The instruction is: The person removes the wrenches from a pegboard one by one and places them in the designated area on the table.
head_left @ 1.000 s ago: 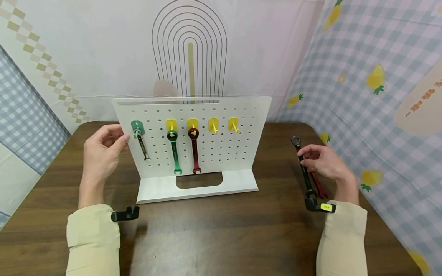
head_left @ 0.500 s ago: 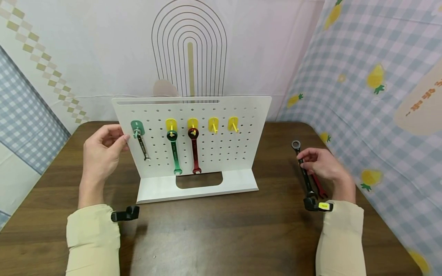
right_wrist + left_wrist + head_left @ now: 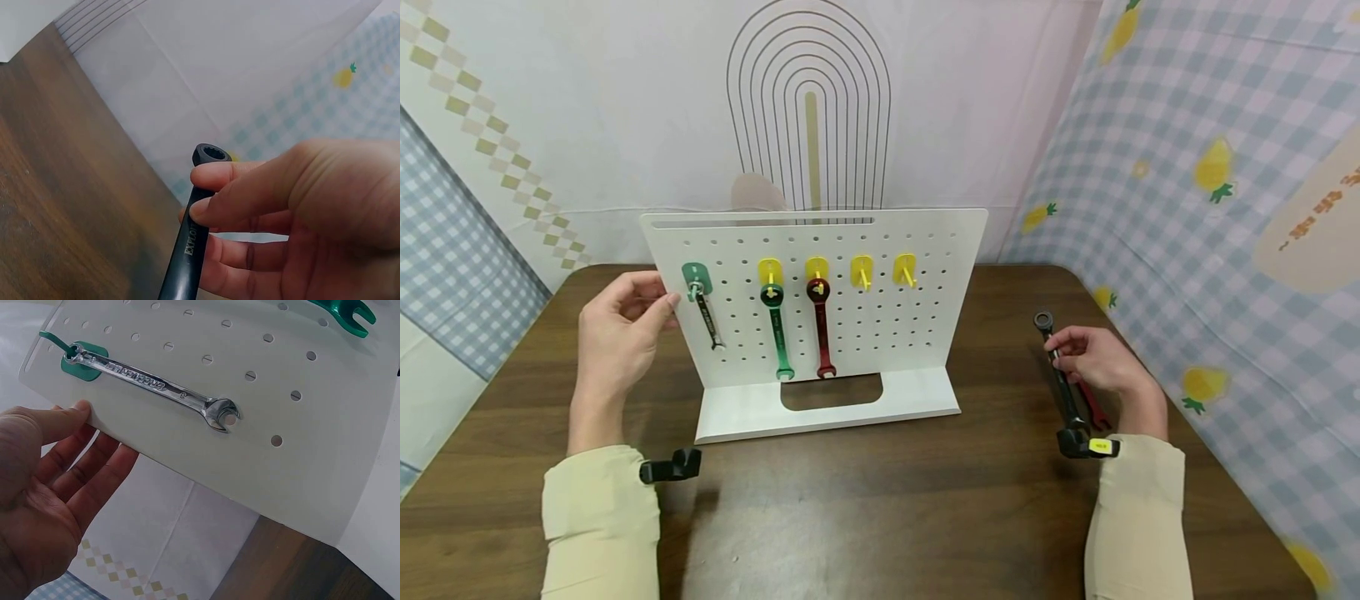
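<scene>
The fingers of the right hand (image 3: 1105, 358) are nearly closed, pinching a black ratcheting combination wrench (image 3: 187, 256) between thumb and fingertips. Its ring end pokes out beyond those fingers, while the shank runs back below them toward the wrist. A red wrench (image 3: 1095, 408) lies on the table (image 3: 865, 500) beneath the same fingers, partly covered by the hand. The left hand (image 3: 621, 333) pinches the side edge of a white pegboard (image 3: 865, 321), thumb in front and fingers behind. Just beside the left thumb, a chrome combination wrench (image 3: 147, 381) hangs from a green hook (image 3: 94, 370). Farther right of the left fingers hang a green wrench (image 3: 778, 337) and a dark red ratcheting wrench (image 3: 823, 333).
</scene>
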The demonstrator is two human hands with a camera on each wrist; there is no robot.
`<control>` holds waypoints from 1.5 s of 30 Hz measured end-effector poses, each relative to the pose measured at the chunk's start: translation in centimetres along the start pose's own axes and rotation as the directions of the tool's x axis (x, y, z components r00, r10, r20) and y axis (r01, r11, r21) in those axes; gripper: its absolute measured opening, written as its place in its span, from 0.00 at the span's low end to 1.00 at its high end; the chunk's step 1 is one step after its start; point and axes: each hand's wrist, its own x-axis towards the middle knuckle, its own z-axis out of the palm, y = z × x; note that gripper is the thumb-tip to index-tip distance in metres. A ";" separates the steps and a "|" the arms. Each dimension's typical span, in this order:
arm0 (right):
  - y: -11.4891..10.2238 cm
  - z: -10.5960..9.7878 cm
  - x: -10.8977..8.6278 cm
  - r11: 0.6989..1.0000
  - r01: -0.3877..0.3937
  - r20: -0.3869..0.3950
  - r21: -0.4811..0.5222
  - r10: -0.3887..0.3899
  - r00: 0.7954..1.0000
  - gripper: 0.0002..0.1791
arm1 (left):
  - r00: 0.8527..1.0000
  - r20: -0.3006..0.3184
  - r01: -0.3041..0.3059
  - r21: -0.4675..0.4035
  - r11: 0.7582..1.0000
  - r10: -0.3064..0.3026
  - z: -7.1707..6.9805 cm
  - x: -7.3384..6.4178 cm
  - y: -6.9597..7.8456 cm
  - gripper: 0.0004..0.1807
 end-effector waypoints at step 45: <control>2.0 1.3 1.1 0.991 -0.091 0.009 -0.097 0.093 0.996 0.15 | 1.000 -0.003 0.010 0.000 1.000 -0.010 0.0 0.1 -0.2 0.14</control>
